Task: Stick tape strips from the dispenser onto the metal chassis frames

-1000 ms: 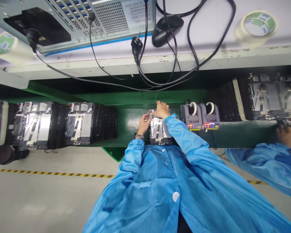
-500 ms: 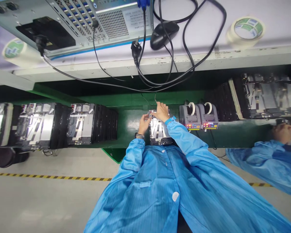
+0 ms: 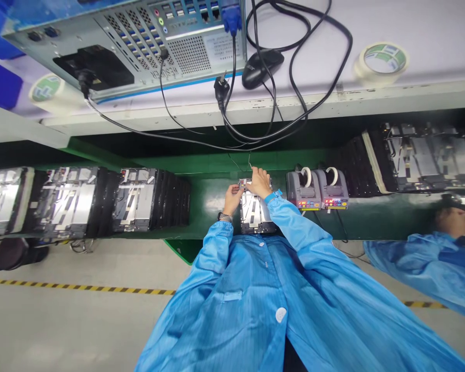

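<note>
A flat electronic assembly (image 3: 251,211) with a silver plate, pale strips and a dark frame lies on the green bench in front of me. At its upper left corner is my left hand (image 3: 231,199), thumb and fingers closed in a pinch; what they hold is too small to make out. My right hand (image 3: 259,184) covers the upper part of the assembly, fingers bent together over the far edge and thumb reaching towards the left fingertips. Whatever lies under the right fingers is hidden.
Two grey tape dispensers (image 3: 303,190) stand to the right. Stacks of similar assemblies (image 3: 135,199) line the bench at left, with more stacks (image 3: 411,157) at far right. Black cables (image 3: 263,138) hang from the shelf above. A co-worker's hand (image 3: 452,222) is at the right.
The camera view has shifted slightly. Both hands stay at the top of the assembly, with the right fingers moved only a little.
</note>
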Motion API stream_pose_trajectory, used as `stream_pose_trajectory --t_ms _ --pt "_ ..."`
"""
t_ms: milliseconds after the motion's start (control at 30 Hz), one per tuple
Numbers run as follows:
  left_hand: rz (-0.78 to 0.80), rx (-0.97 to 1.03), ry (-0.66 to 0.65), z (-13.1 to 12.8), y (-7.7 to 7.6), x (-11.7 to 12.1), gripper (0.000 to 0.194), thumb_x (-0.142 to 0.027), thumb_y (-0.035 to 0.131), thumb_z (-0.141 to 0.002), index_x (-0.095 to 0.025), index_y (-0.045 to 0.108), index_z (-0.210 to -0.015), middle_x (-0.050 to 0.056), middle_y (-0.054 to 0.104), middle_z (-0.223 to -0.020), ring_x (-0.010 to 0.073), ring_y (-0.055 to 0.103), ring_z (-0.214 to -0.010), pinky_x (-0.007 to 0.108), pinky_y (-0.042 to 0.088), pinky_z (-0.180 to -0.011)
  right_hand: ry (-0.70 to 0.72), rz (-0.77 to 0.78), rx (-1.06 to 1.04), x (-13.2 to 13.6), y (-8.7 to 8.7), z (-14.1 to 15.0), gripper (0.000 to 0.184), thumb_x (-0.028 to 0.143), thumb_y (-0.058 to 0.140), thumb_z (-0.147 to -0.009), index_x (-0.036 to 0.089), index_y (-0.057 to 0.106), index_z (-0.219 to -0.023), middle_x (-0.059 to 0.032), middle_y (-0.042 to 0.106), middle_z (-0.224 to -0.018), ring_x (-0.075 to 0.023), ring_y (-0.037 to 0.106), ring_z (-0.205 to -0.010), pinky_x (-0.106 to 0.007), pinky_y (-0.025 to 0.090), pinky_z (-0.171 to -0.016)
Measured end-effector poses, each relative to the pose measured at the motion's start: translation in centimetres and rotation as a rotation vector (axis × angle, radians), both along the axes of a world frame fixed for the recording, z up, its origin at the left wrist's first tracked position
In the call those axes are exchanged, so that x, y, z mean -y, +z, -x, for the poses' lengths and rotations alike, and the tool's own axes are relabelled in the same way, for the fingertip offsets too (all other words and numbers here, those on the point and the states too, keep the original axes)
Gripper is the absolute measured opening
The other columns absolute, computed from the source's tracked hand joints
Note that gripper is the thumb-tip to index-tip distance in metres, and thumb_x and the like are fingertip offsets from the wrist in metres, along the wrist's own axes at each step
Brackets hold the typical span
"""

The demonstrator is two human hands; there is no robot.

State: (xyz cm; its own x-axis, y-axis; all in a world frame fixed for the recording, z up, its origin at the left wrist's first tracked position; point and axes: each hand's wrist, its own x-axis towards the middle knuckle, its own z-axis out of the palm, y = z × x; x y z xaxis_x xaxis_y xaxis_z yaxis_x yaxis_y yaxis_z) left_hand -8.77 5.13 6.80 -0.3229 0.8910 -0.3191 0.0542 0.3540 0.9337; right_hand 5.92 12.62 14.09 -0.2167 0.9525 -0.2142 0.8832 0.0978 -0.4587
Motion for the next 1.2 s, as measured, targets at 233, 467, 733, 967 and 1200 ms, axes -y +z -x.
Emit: stream_pose_trajectory --t_ms 233,467,733,967,1200 --pt "0.025 -0.027 -0.020 0.6 0.1 -0.9 0.034 -0.038 0.082 -0.077 -0.020 0.063 -0.098 0.005 0.069 -0.098 0.0154 0.064 -0.086 0.032 0.053 -0.086 -0.024 -0.089 -0.070 2.2 0.1 -0.3 0.072 0.027 0.065 -0.089 0.013 0.036 -0.153 -0.0206 0.053 -0.136 -0.0368 0.046 -0.124 -0.050 0.035 -0.105" --pt "-0.010 -0.085 -0.105 1.7 0.3 -1.2 0.043 -0.037 0.083 -0.077 -0.021 0.063 -0.111 0.007 0.067 -0.108 0.0143 0.062 -0.083 0.031 0.054 -0.081 -0.060 -0.089 -0.116 2.6 0.1 -0.1 0.067 0.026 0.064 -0.089 0.012 0.040 -0.151 -0.0214 0.052 -0.135 -0.0375 0.045 -0.125 -0.052 0.034 -0.106" --pt "-0.115 -0.064 -0.156 1.6 0.5 -1.0 0.061 -0.029 0.078 -0.081 -0.029 0.056 -0.139 0.010 0.054 -0.142 0.0179 0.065 -0.106 0.035 0.056 -0.093 -0.305 0.266 -0.888 5.7 0.7 -0.7 0.052 0.031 0.062 -0.088 0.020 0.053 -0.138 -0.0058 0.067 -0.095 -0.0230 0.061 -0.087 -0.036 0.048 -0.080" --pt "-0.185 -0.102 -0.178 1.7 0.2 -1.0 0.051 -0.023 0.074 -0.083 -0.030 0.061 -0.133 0.009 0.048 -0.146 0.0212 0.063 -0.119 0.036 0.056 -0.097 -0.553 0.902 -1.684 9.5 0.0 0.4 0.046 0.026 0.069 -0.082 0.021 0.057 -0.126 0.0001 0.068 -0.075 -0.0142 0.058 -0.060 -0.024 0.042 -0.056" --pt "-0.204 -0.105 -0.197 1.5 0.4 -0.9 0.040 -0.022 0.072 -0.085 -0.028 0.064 -0.124 0.008 0.049 -0.142 0.0220 0.063 -0.118 0.039 0.056 -0.098 -0.608 1.026 -1.763 8.3 -0.5 -0.2 0.029 0.023 0.063 -0.089 0.021 0.061 -0.119 -0.0021 0.070 -0.078 -0.0152 0.062 -0.063 -0.025 0.048 -0.059"
